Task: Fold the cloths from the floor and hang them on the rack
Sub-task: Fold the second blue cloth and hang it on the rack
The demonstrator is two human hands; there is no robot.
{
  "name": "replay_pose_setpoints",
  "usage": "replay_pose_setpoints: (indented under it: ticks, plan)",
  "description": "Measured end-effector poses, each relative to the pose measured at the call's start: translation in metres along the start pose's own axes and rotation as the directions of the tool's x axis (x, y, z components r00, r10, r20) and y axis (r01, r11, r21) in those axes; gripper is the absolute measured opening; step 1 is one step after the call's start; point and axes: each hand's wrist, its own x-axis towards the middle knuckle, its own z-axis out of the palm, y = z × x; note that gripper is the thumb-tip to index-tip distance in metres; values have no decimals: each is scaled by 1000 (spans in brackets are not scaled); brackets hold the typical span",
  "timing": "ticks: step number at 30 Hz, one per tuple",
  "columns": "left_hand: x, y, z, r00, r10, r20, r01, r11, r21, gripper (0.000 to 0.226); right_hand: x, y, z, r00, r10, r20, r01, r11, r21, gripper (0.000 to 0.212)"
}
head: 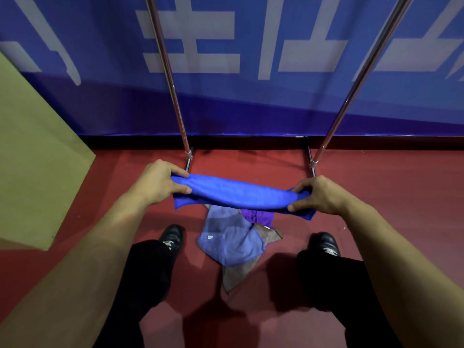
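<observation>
Step in hand: a blue cloth (238, 194) is being held up folded into a long band, judged ready for hanging.
Left hand (157, 183): the left end of the band is being gripped, thumb on the near side and fingers curled over the far edge.
Right hand (317, 195): the right end is being pinched in the same way, fingers wrapped over the top.
Where the cloth is: it is being carried in the air between the two hands, above the red floor (389, 187) and just on the near side of the rack's base.
Long axis: the band is being kept running left to right, sagging slightly at its middle.
Rack: two metal uprights (351, 94) are rising from the base toward the far side; the hanging bar is not being shown, so its height cannot be told.
Key relation: the rack is lying straight beyond the cloth, both hands about equally near it, so the band is judged to need lifting up and away, parallel to the bar.
Left on the floor: a pile of cloths (233, 244), pale blue, purple and brown, is lying between the shoes (172, 236), directly under the held band.
Progress: several cloths are judged to be awaiting folding.
</observation>
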Motion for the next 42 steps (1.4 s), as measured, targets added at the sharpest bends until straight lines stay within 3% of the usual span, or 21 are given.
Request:
replay_pose_setpoints:
  ticks: [9, 14, 17, 19, 24, 30, 34, 42]
  plan:
    - [-6, -20, -2, 998, -56, -1, 55, 985, -163, 23, 2, 12, -3, 996, -73, -57, 77, 993, 85, 19]
    - [-8, -22, 0, 994, -66, 84, 84, 968, -238, 10, 0, 16, -3, 996, -45, -83, 55, 991, 125, 24]
    - [-11, -19, 0, 979, -96, 180, 159, 910, -382, 3, -3, 15, -5, 991, -13, -130, 37, 982, 183, 28]
    - [-12, -16, 1, 970, -107, 216, 201, 855, -478, 12, -5, 13, -6, 987, -5, -160, 44, 970, 239, 29]
    - [-12, -11, 2, 967, -136, 215, 241, 757, -608, 6, -9, 8, -11, 970, 17, -242, 68, 938, 339, 28]
    - [-11, -9, 2, 981, -181, 66, 170, 652, -739, 22, -14, 8, -13, 977, 51, -206, 54, 879, 475, 31]
    - [-11, 3, 4, 981, -188, -52, 72, 597, -799, 9, -5, 17, -8, 980, 53, -191, 4, 958, 288, 26]
    - [-12, 43, 13, 976, 123, -178, -207, 767, -608, 17, 2, 32, 7, 998, 57, -38, -54, 996, 71, 13]
